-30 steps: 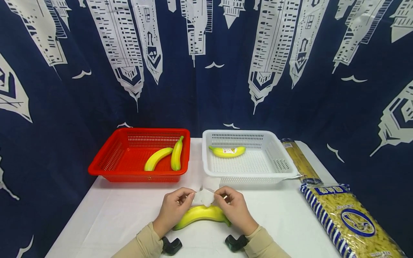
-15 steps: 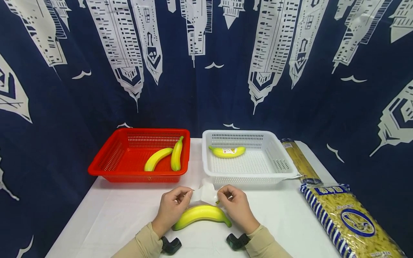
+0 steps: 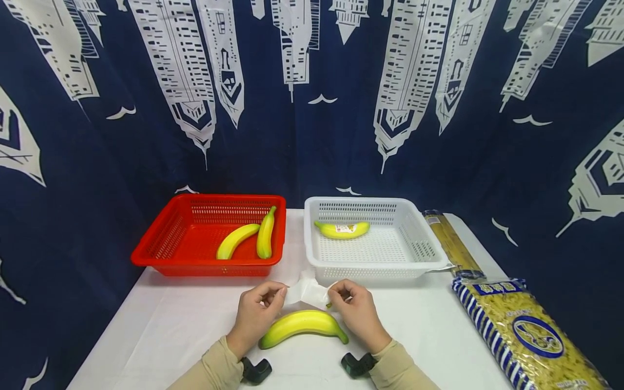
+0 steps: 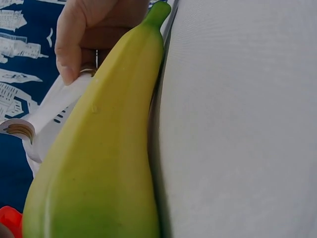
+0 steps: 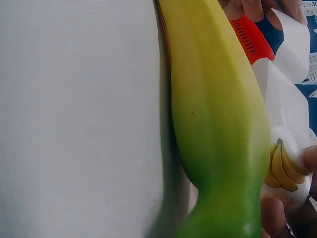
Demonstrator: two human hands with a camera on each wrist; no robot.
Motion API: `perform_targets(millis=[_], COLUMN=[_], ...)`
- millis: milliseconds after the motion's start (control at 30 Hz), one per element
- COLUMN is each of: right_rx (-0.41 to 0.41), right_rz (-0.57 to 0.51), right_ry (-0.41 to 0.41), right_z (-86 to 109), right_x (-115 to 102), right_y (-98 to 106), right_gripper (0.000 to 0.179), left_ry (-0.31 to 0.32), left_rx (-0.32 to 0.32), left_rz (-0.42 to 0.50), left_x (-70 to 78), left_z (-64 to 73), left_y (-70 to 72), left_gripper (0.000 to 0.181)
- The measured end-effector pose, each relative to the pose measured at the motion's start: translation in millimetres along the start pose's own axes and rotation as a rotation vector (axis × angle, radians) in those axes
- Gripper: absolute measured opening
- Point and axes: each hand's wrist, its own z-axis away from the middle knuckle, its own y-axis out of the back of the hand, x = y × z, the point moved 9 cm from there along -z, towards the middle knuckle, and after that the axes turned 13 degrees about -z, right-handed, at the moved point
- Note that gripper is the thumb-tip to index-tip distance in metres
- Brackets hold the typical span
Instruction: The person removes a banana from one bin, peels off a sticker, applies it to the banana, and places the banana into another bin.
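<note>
My left hand [image 3: 254, 314] and right hand [image 3: 359, 314] pinch opposite ends of a white label strip [image 3: 308, 293], held just beyond a yellow-green banana [image 3: 303, 323]. That banana lies crosswise on the table, its stem to the right. In the right wrist view, the thumb and a finger of my right hand hold a sticker [image 5: 282, 171] printed with bananas. The strip's left part [image 5: 294, 44] curls toward my left hand [image 5: 257, 7] there. A curled strip end [image 4: 20, 130] shows in the left wrist view, where the banana [image 4: 109, 139] hides most of my left hand.
A red basket [image 3: 166, 262] with two bananas stands at the back left. Beside it, a white basket [image 3: 370, 267] holds one banana bearing a label. At right lie a bag of pasta [image 3: 531, 330] and a long yellowish packet [image 3: 453, 244]. A patterned curtain [image 3: 297, 151] hangs behind the white table [image 3: 161, 314].
My left hand has shifted slightly left and my right hand slightly up, drawing the label strip wider between them. The banana on the table stays in place.
</note>
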Motion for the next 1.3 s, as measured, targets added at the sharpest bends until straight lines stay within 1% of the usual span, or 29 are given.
perform_targets(millis=[133, 267, 367, 467, 567, 700, 800, 900, 1067, 1300], right_rx=[0.014, 0.018, 0.012, 0.008, 0.005, -0.003, -0.004, -0.010, -0.045, -0.148], right_rz=[0.023, 0.047, 0.056, 0.061, 0.056, 0.044, 0.031, -0.004, -0.112, -0.232], right_ry=[-0.008, -0.026, -0.035, -0.034, -0.021, 0.015, 0.033, 0.032, 0.042, 0.069], right_z=[0.0, -0.5, -1.0, -1.6, -2.3, -2.5, -1.8, -1.4, -2.3, 0.1], right_x=[1.6, 4.5, 7.1, 9.5, 10.8, 9.5, 8.1, 8.2, 4.9, 2.4], right_y=[2.2, 3.6, 2.9, 2.1, 1.3, 0.2, 0.2, -0.7, -4.1, -12.1], right_gripper=[0.014, 0.012, 0.010, 0.008, 0.007, 0.004, 0.003, 0.007, 0.018, 0.020], left_ry=[-0.005, -0.012, -0.029, -0.045, -0.045, -0.029, -0.032, -0.050, -0.062, -0.043], left_rx=[0.005, 0.027, 0.049, 0.054, 0.033, -0.016, -0.034, -0.026, -0.009, -0.062], left_rz=[-0.003, 0.002, 0.006, 0.009, 0.024, 0.049, 0.047, 0.027, 0.008, 0.020], left_x=[2.1, 2.8, 4.4, 5.5, 5.7, 5.6, 6.5, 7.8, 10.0, 10.2], left_z=[-1.2, -2.8, -3.1, -2.6, -2.4, -2.6, -2.4, -2.2, -3.2, -3.5], left_y=[3.0, 6.4, 8.4, 8.4, 7.1, 3.7, 2.3, 3.0, 4.7, 1.1], left_gripper=[0.015, 0.014, 0.016, 0.018, 0.016, 0.013, 0.012, 0.012, 0.012, 0.009])
